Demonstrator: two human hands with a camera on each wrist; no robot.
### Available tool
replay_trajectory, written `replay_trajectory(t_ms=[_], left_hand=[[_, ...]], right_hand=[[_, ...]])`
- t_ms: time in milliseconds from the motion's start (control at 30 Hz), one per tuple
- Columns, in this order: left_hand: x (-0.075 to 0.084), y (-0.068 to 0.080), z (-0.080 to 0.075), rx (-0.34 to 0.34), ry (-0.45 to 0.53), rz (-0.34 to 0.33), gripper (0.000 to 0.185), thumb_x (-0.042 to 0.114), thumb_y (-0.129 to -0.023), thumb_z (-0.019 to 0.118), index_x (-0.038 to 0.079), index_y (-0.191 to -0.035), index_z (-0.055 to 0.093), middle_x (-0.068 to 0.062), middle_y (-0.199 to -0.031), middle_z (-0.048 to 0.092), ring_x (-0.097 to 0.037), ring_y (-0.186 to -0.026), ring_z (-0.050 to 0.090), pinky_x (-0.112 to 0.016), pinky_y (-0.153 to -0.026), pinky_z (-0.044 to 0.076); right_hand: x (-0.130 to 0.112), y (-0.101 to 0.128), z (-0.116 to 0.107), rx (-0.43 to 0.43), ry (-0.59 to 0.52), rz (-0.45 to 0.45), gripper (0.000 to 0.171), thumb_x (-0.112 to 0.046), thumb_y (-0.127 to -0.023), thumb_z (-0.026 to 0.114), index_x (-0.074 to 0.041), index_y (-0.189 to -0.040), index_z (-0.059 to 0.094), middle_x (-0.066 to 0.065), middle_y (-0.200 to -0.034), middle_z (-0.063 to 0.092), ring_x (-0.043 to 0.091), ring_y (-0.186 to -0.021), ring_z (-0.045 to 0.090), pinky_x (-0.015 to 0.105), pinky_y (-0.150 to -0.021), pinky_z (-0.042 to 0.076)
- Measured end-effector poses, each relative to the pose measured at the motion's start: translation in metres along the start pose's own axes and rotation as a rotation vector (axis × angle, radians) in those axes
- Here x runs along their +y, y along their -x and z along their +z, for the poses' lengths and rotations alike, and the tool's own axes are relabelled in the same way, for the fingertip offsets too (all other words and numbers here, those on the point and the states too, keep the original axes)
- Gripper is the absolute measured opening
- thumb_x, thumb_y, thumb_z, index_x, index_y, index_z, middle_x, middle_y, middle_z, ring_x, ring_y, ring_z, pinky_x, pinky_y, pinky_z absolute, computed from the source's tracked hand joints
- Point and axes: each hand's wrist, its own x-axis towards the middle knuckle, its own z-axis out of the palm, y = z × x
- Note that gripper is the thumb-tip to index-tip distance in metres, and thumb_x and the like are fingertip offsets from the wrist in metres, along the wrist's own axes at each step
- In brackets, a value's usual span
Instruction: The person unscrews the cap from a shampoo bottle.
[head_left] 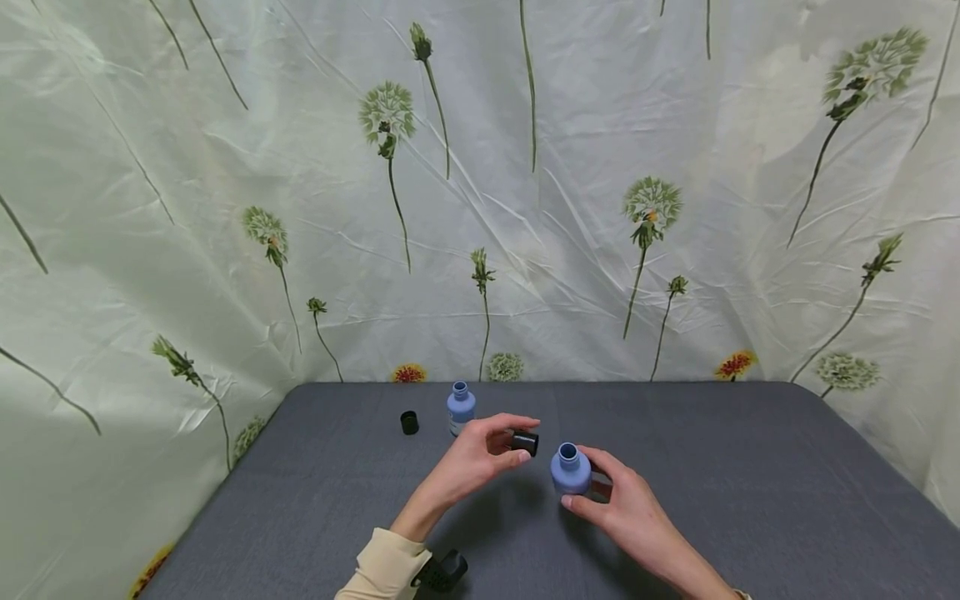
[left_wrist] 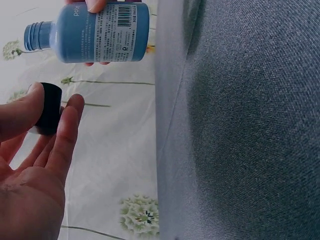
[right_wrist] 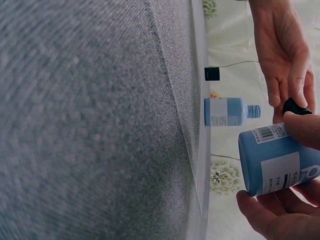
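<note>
Loose cap: a small black plastic screw cap [head_left: 408,422] stands alone on the grey fabric-covered counter [head_left: 750,467], far left of the group, touched by neither hand
Far bottle: a small blue plastic bottle with a white label [head_left: 461,407] stands upright just right of that cap, its neck open; it has no cap on
Left hand: the left hand [head_left: 480,454] pinches a second black plastic cap [head_left: 525,442] between thumb and fingertips, so its grip is closed on that cap; the cap is held in the air, just left of the near bottle's neck and apart from it
Near bottle: a second blue plastic bottle with a printed label and barcode [head_left: 570,469] is held upright just above the counter, mouth bare
Right hand: the right hand [head_left: 630,508] wraps its fingers and thumb round this bottle's body; the grip is closed on it
Progress, as judged: both bottles stand uncapped and both caps are off; whether the held cap is coming off or going on cannot be told from these views
</note>
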Motion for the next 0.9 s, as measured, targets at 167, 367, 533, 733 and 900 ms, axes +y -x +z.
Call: replay_trajectory(t_ms=[167, 367, 533, 733, 900], left_hand=[[-0.003, -0.001, 0.002, -0.038, 0.025, -0.003, 0.041, 0.004, -0.095, 0.064, 0.016, -0.134, 0.06, -0.004, -0.123, 0.058, -0.022, -0.111, 0.062, -0.028, -0.087, 0.05], [-0.004, -0.001, 0.002, -0.063, 0.124, -0.025, 0.036, 0.002, -0.097, 0.06, 0.012, -0.131, 0.061, -0.011, -0.12, 0.06, -0.04, -0.112, 0.061, -0.033, -0.088, 0.052], [-0.007, -0.002, 0.0, -0.041, 0.114, -0.033, 0.031, 0.005, -0.095, 0.065, 0.013, -0.125, 0.064, -0.011, -0.119, 0.064, -0.033, -0.108, 0.064, -0.038, -0.087, 0.052], [-0.011, -0.003, -0.001, 0.02, -0.009, -0.007, 0.031, 0.006, -0.09, 0.072, 0.011, -0.12, 0.067, -0.004, -0.112, 0.066, -0.018, -0.095, 0.063, -0.029, -0.076, 0.053], [-0.014, -0.002, -0.001, 0.043, 0.002, -0.018, 0.031, 0.003, -0.086, 0.075, 0.007, -0.116, 0.066, -0.008, -0.106, 0.066, -0.023, -0.093, 0.063, -0.03, -0.073, 0.051]], right_hand=[[0.0, 0.0, -0.001, -0.001, -0.037, 0.01, 0.067, -0.017, -0.075, 0.087, -0.004, -0.133, 0.057, 0.013, -0.131, 0.058, 0.034, -0.118, 0.058, 0.047, -0.09, 0.05], [-0.001, -0.001, -0.002, 0.007, -0.077, 0.006, 0.066, -0.017, -0.076, 0.086, -0.004, -0.133, 0.057, 0.015, -0.13, 0.059, 0.035, -0.116, 0.06, 0.047, -0.089, 0.051], [-0.001, -0.003, -0.003, 0.03, -0.065, 0.001, 0.066, -0.021, -0.077, 0.086, -0.004, -0.134, 0.057, 0.016, -0.129, 0.06, 0.038, -0.115, 0.06, 0.047, -0.086, 0.053], [-0.002, -0.002, -0.005, 0.085, -0.033, -0.013, 0.067, -0.025, -0.076, 0.086, -0.006, -0.134, 0.058, 0.015, -0.125, 0.063, 0.034, -0.108, 0.063, 0.044, -0.08, 0.055], [0.0, -0.001, -0.007, 0.098, -0.079, -0.051, 0.063, -0.022, -0.078, 0.085, -0.006, -0.132, 0.058, 0.015, -0.123, 0.063, 0.032, -0.107, 0.064, 0.04, -0.081, 0.055]])
